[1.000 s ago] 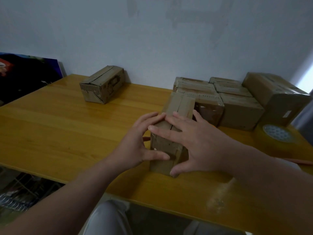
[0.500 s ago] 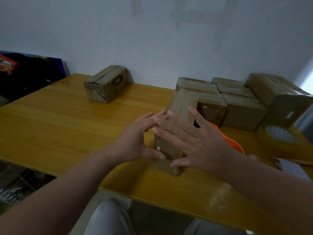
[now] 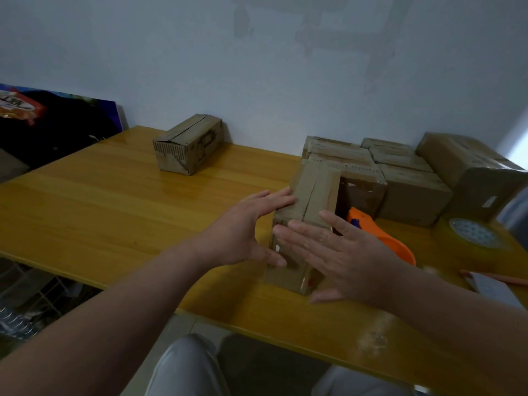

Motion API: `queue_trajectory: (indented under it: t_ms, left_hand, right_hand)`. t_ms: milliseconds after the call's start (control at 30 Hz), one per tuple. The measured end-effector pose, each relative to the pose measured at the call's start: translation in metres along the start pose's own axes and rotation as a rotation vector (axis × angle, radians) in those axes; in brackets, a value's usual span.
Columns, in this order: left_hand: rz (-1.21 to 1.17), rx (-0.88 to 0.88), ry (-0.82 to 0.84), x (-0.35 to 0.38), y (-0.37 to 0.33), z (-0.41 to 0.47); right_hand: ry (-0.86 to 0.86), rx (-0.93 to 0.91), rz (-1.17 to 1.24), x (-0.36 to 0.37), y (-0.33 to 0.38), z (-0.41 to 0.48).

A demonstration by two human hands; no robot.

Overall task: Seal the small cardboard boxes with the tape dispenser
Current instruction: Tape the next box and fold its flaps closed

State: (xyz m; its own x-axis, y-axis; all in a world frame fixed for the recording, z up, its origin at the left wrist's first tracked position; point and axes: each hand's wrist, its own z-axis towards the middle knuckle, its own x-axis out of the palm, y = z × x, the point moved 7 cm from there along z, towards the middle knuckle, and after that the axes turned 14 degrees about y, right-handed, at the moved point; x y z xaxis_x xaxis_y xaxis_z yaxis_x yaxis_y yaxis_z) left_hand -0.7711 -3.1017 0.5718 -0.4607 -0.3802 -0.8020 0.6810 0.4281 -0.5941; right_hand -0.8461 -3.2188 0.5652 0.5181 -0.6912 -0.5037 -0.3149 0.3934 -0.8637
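Observation:
A small cardboard box (image 3: 311, 195) lies lengthwise near the front of the yellow wooden table (image 3: 114, 210), its top flaps meeting in a centre seam. My left hand (image 3: 243, 232) lies against the box's left side with straight fingers, the thumb on its near end. My right hand (image 3: 343, 258) hovers flat with spread fingers over the box's near right part. The orange tape dispenser (image 3: 380, 238) lies on the table just right of the box, partly hidden by my right hand.
Several cardboard boxes (image 3: 405, 184) are grouped at the back right. One more box (image 3: 188, 144) sits alone at the back left by the wall. A roll of tape (image 3: 471, 232) and a pencil on paper (image 3: 497, 284) lie at the right. The table's front edge is close to me.
My right hand has lifted off the box top and drawn back to the right, uncovering the orange dispenser. My left hand stays at the box's left side.

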Motion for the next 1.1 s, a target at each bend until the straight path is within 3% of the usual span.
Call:
queue_trajectory:
  t_ms: [133, 467, 733, 933, 1100]
  left_hand:
    - [0.005, 0.027, -0.012, 0.001, 0.001, 0.001]
    - [0.0, 0.036, -0.026, 0.001, 0.001, 0.001]
    - [-0.022, 0.023, -0.015, 0.0, -0.003, -0.001]
    - [0.005, 0.011, -0.013, 0.0, -0.003, 0.0]
    - [-0.029, 0.01, -0.017, 0.0, 0.003, 0.001]
  right_hand:
    - [-0.065, 0.055, 0.004, -0.012, -0.013, 0.005]
    - [-0.046, 0.122, -0.07, 0.006, -0.008, 0.014]
    - [-0.05, 0.096, -0.102, 0.003, -0.007, 0.01]
    - [-0.04, 0.018, 0.018, 0.006, 0.005, -0.001]
    - [-0.088, 0.08, 0.143, 0.006, -0.01, -0.018]
